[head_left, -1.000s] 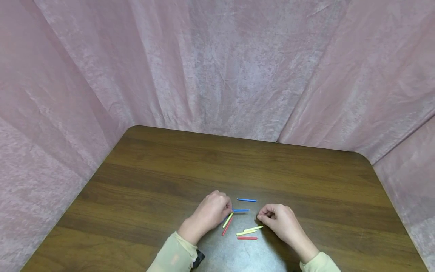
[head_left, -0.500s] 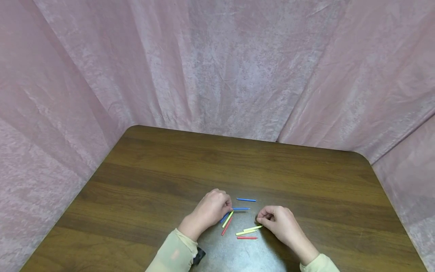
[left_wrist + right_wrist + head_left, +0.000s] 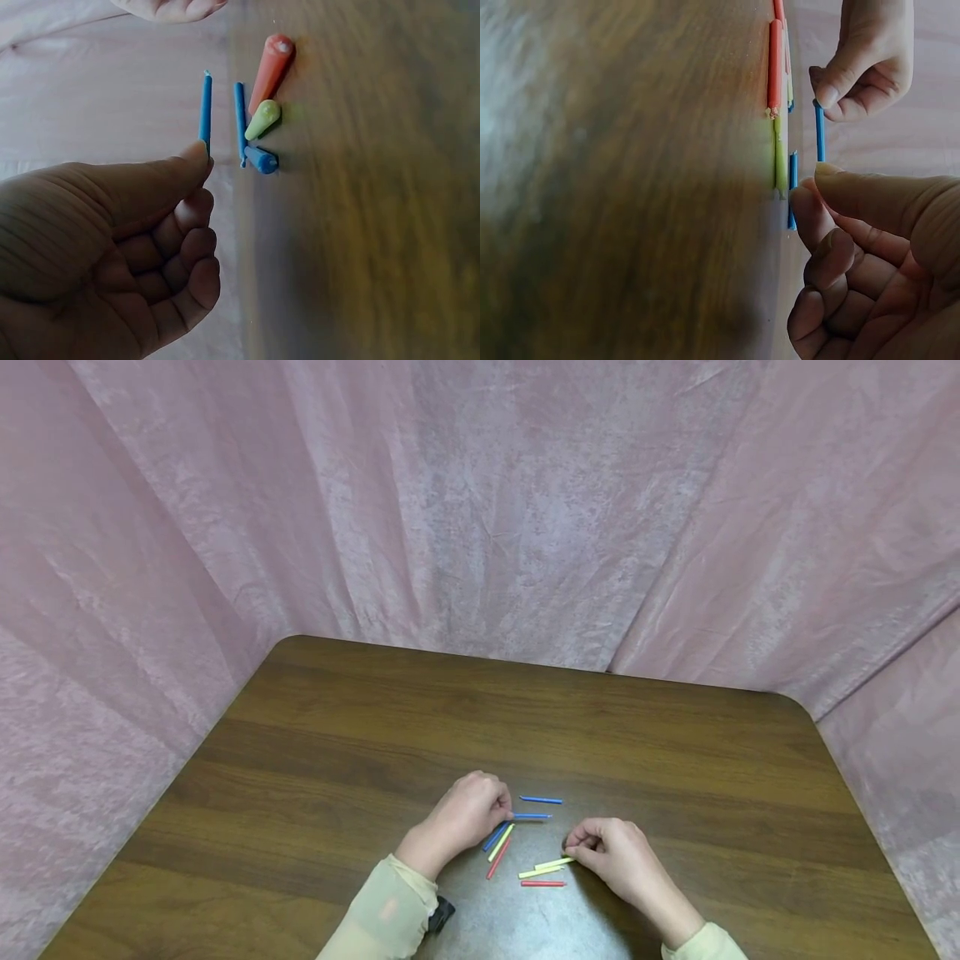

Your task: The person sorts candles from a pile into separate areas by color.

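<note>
In the head view my left hand (image 3: 468,814) is at the left of a loose group of thin candles. Its thumb and fingertips pinch one end of a blue candle (image 3: 205,109), whose wick end points toward the right hand, above the table. My right hand (image 3: 615,852) is to the right, fingers loosely curled, holding nothing visible. Its thumb overlaps the held candle's end in the right wrist view, but the head view shows a gap between them. Beneath the left hand lie a second blue candle (image 3: 495,837), a yellow candle (image 3: 501,843) and a red candle (image 3: 498,858).
Another blue candle (image 3: 541,800) lies farther back on the brown wooden table (image 3: 375,718). Two pale yellow candles, one the nearer yellow candle (image 3: 536,874), lie by a red candle (image 3: 543,884) near the right hand. Pink curtains (image 3: 495,510) surround the table.
My left hand has risen slightly in the head view with the blue candle, uncovering more of the blue candle below. The right hand has shifted slightly toward the near side.
</note>
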`<state>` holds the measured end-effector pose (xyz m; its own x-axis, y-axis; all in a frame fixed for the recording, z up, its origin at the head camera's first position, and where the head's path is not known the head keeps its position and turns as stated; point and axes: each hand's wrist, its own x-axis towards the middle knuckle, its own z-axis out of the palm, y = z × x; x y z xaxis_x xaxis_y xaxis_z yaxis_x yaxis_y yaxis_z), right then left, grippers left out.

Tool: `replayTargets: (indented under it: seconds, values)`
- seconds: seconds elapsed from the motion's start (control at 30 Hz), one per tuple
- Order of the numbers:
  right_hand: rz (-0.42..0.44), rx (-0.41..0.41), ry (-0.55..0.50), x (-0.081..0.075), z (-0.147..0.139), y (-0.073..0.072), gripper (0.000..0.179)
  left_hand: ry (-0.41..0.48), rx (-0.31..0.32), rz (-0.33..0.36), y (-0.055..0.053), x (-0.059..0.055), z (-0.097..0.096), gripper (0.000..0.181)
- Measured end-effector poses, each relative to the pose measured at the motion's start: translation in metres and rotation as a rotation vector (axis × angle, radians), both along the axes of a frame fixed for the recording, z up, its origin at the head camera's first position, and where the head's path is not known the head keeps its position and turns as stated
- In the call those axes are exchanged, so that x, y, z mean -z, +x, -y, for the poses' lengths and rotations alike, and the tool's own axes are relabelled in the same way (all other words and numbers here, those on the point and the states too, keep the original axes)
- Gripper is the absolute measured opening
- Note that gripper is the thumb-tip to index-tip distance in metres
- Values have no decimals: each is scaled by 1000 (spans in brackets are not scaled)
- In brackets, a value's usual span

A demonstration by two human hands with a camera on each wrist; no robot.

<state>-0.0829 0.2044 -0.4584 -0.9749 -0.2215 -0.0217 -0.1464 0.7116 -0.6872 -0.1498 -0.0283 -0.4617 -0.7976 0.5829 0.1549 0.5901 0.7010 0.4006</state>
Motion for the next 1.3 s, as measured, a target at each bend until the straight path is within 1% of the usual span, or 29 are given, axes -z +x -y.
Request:
replayTargets:
  seconds: [0.27, 0.47, 0.67, 0.8, 1.1, 1.3]
  values:
    - [4, -10, 25, 0, -1, 1, 12, -22, 5, 16, -6, -1, -4, 17]
    - [-17, -28, 54, -1, -2, 2, 11, -31, 13, 13, -9, -1, -8, 16]
    - [-13, -34, 60, -1, -3, 3, 11, -33, 15, 1, -12, -4, -12, 14]
    - [-13, -34, 60, -1, -3, 3, 12, -33, 18, -2, -15, -3, -14, 14]
    - [-49, -41, 69, -1, -2, 4, 14, -59, 4, 26, -19, -4, -17, 16]
    - [-46, -33, 70, -1, -2, 5, 14, -71, 3, 41, -21, -4, -20, 18]
